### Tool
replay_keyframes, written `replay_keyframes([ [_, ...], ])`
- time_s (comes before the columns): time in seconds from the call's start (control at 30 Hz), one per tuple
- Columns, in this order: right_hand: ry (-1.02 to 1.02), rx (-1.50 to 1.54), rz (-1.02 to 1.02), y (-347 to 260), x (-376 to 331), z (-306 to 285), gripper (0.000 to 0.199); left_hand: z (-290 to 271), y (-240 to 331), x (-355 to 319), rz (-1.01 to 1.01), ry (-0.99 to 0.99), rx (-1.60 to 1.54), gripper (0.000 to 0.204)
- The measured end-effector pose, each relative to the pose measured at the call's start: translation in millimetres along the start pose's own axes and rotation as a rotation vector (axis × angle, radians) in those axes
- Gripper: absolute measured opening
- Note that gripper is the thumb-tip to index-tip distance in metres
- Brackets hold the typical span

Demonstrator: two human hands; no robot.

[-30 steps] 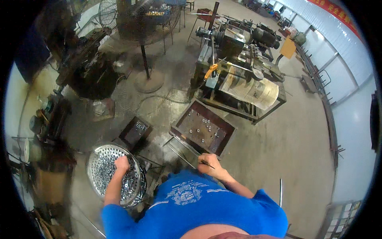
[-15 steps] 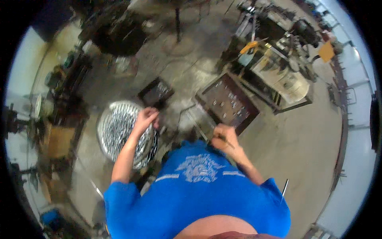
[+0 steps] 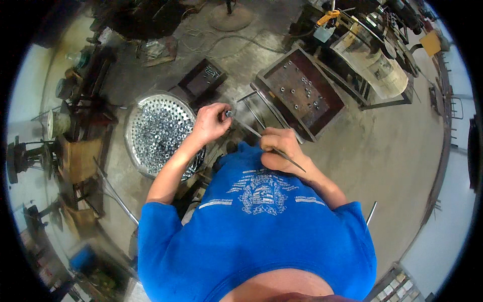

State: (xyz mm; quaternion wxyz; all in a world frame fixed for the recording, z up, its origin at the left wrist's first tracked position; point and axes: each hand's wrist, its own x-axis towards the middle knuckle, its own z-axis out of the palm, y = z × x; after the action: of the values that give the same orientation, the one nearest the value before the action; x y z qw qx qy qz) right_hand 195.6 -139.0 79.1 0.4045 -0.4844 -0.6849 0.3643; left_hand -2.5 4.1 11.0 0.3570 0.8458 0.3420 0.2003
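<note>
Nut of grey metal [image 3: 229, 114] pinched in left hand [image 3: 211, 123], just right of round perforated silver metal pan [image 3: 166, 102] heaped with small grey nuts [image 3: 157, 133]. Right hand [image 3: 280, 144] closed round thin dark metal rod [image 3: 293, 162], near rectangular rusty-brown metal tray [image 3: 276, 75].

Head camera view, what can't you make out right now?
In the head view:
Small grey metal piece in the left hand: the curled grip hides most of it.
Thin dark metal rod in the right hand: the grip hides part.
Small grey metal parts in the round perforated silver pan: too small and heaped to count.
Dark upright pole: upper edge cuts off its top.
</note>
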Motion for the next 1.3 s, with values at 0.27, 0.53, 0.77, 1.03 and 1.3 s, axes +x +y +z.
replay_keyframes([
  [0.27,-0.064,-0.06,0.003,33.9,9.6,10.1,0.02,22.0,7.0,3.7,0.221,-0.019,-0.026,0.025],
  [0.53,0.226,-0.054,0.2,26.9,-42.1,-37.0,0.015,76.4,-6.6,63.9,0.25,-0.178,0.155,0.027],
  [0.77,0.574,-0.279,0.409,43.6,-86.6,-50.9,0.006,159.3,-4.4,143.1,0.228,-0.039,-0.211,0.056],
  [1.03,0.433,-0.12,0.422,48.1,-76.0,-26.1,0.016,53.5,-51.6,68.9,-0.159,-0.12,-0.106,0.04],
  [1.3,0.297,-0.132,0.416,41.8,-47.7,-22.3,0.015,-45.2,-213.0,-61.1,-0.683,-0.013,0.414,0.03],
])
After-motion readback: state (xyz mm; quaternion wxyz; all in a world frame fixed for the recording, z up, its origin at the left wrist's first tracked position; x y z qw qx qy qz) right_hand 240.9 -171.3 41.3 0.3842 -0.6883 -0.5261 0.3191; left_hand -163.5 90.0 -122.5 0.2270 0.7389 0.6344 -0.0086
